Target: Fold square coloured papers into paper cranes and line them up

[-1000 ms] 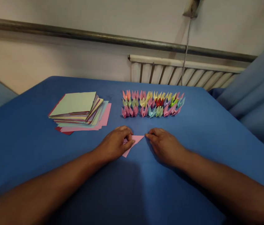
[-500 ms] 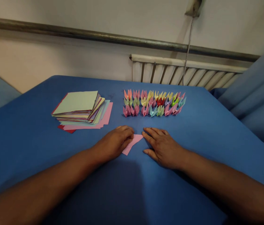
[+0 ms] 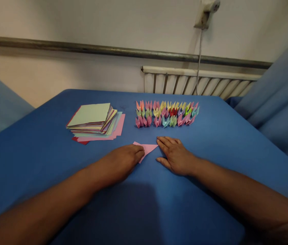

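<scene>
A folded piece of pink paper (image 3: pixel 147 148) lies on the blue table between my hands, its pointed corner toward the right. My left hand (image 3: pixel 125 160) is closed on its left part, fingers curled and pressed together, hiding some of it. My right hand (image 3: pixel 176 154) lies flat with the thumb apart from the fingers; its fingertips are at or very close to the paper's right tip. Beyond my hands stand rows of small folded paper cranes (image 3: pixel 165 114) in pink, yellow, green, blue and red.
A thick stack of coloured paper sheets (image 3: pixel 91 115) sits to the left on the blue table (image 3: pixel 36 146). Behind the table are a wall with a metal pipe (image 3: pixel 108 50) and a white radiator (image 3: pixel 169 70). A blue curtain (image 3: pixel 282 88) hangs at the right.
My left hand has shifted back toward the left and now covers less of the pink paper, so its upper left corner shows. My right hand stays flat. The camera view has tilted slightly.
</scene>
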### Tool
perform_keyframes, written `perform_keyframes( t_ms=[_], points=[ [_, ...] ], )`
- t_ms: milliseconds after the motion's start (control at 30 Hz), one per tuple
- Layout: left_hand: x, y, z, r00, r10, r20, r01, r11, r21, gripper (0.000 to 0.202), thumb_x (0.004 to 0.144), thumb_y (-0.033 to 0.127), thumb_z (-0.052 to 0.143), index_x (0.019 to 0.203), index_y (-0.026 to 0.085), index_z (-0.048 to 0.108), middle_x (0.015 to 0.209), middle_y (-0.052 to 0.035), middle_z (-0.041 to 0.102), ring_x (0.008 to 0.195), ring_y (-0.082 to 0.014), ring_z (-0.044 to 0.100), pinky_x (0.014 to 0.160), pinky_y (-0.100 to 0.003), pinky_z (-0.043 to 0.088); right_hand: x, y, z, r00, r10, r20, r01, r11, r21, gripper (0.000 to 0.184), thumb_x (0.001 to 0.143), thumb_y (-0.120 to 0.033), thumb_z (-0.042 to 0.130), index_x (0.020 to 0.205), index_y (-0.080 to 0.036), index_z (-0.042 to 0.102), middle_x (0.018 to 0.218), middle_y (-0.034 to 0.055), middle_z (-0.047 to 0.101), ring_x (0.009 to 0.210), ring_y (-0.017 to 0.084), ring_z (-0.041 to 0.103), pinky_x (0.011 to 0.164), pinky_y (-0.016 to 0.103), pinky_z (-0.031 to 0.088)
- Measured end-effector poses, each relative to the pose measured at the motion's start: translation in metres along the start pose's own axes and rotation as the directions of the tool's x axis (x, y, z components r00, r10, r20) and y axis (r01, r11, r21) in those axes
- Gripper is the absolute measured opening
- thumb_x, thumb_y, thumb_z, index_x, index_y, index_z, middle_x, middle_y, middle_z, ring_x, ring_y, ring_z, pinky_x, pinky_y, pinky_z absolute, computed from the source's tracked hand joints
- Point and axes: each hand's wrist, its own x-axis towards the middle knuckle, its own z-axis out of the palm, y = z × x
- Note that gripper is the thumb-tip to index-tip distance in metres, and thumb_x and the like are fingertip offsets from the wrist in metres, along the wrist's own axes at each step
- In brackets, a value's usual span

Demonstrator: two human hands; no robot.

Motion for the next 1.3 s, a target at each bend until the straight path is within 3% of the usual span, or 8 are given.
perform_keyframes(
  t_ms=[267, 433, 567, 633, 733, 1000, 1167, 1300],
  points=[
    [0.009, -0.011, 0.011, 0.999, -0.025, -0.026, 0.028, 0.990, 0.137, 0.028, 0.089, 0.014, 0.040, 0.109, 0.018, 0.059, 0.101, -0.0086, 0.064, 0.093, -0.0220, 0.058, 0.081, -0.032, 0.044, 0.003, 0.001, 0.010, 0.991, 0.045, -0.127, -0.023, 0.985, 0.168, 0.063, 0.090, -0.038, 0.049, 0.146, -0.014, 0.029, 0.150, 0.0154, 0.034, 0.137, 0.026, 0.031, 0.110, 0.048, 0.028],
    [0.017, -0.022, 0.011, 0.921, -0.318, -0.224, 0.268, 0.936, -0.228, 0.017, 0.083, 0.021, 0.049, 0.091, 0.019, 0.064, 0.081, -0.0036, 0.066, 0.076, -0.0197, 0.060, 0.069, -0.030, 0.044, 0.020, -0.009, 0.020, 0.866, 0.378, -0.327, -0.106, 0.778, 0.619, 0.073, 0.084, -0.029, 0.057, 0.146, -0.019, 0.021, 0.147, 0.0177, 0.034, 0.128, 0.024, 0.045, 0.102, 0.045, 0.042],
    [0.024, -0.022, 0.014, 0.739, -0.650, -0.178, 0.170, 0.435, -0.884, 0.028, 0.069, 0.031, 0.068, 0.091, 0.015, 0.062, 0.074, 0.0000, 0.065, 0.063, -0.0156, 0.059, 0.061, -0.027, 0.045, 0.039, -0.033, 0.025, 0.818, 0.568, -0.094, -0.126, 0.337, 0.933, 0.060, 0.081, -0.035, 0.062, 0.133, -0.019, 0.038, 0.135, 0.0172, 0.050, 0.111, 0.022, 0.059, 0.087, 0.037, 0.052],
    [0.025, -0.017, 0.017, 0.726, -0.683, -0.083, 0.011, 0.132, -0.991, 0.036, 0.062, 0.031, 0.076, 0.090, 0.013, 0.061, 0.074, -0.0004, 0.065, 0.063, -0.0142, 0.059, 0.063, -0.026, 0.046, 0.046, -0.046, 0.028, 0.859, 0.510, -0.046, -0.061, 0.191, 0.980, 0.048, 0.074, -0.037, 0.069, 0.113, -0.016, 0.053, 0.115, 0.0134, 0.063, 0.100, 0.021, 0.063, 0.083, 0.033, 0.052],
    [0.024, -0.008, 0.020, 0.717, -0.696, -0.034, -0.093, -0.048, -0.994, 0.040, 0.056, 0.026, 0.081, 0.087, 0.012, 0.061, 0.073, -0.0010, 0.066, 0.065, -0.0130, 0.060, 0.064, -0.024, 0.047, 0.053, -0.058, 0.033, 0.884, 0.466, -0.030, -0.010, 0.085, 0.996, 0.036, 0.067, -0.039, 0.075, 0.090, -0.016, 0.059, 0.084, 0.0035, 0.069, 0.074, 0.016, 0.063, 0.069, 0.029, 0.050],
    [0.025, -0.006, 0.023, 0.716, -0.697, -0.019, -0.050, -0.024, -0.998, 0.038, 0.057, 0.022, 0.083, 0.088, 0.012, 0.064, 0.079, -0.0033, 0.072, 0.067, -0.0138, 0.064, 0.067, -0.025, 0.049, 0.050, -0.045, 0.030, 0.850, 0.519, -0.088, 0.125, -0.038, 0.991, 0.031, 0.065, -0.038, 0.076, 0.067, -0.018, 0.053, 0.058, -0.0058, 0.057, 0.054, 0.009, 0.050, 0.056, 0.023, 0.041],
    [0.026, -0.007, 0.024, 0.768, -0.640, -0.002, -0.034, -0.037, -0.999, 0.042, 0.062, 0.028, 0.081, 0.097, 0.010, 0.066, 0.088, -0.0094, 0.073, 0.076, -0.0196, 0.067, 0.076, -0.033, 0.051, 0.049, -0.044, 0.027, 0.860, 0.500, -0.097, 0.156, -0.078, 0.985, 0.033, 0.065, -0.039, 0.075, 0.078, -0.019, 0.052, 0.063, -0.0055, 0.061, 0.052, 0.008, 0.051, 0.052, 0.021, 0.042],
    [0.027, -0.010, 0.026, 0.741, -0.671, -0.018, 0.024, 0.054, -0.998, 0.041, 0.066, 0.031, 0.077, 0.097, 0.008, 0.066, 0.090, -0.0110, 0.073, 0.077, -0.0211, 0.067, 0.077, -0.036, 0.052, 0.051, -0.039, 0.028, 0.872, 0.483, -0.075, 0.107, -0.038, 0.994, 0.038, 0.064, -0.036, 0.075, 0.089, -0.020, 0.052, 0.065, -0.0049, 0.062, 0.052, 0.009, 0.054, 0.048, 0.021, 0.042]
  ],
)
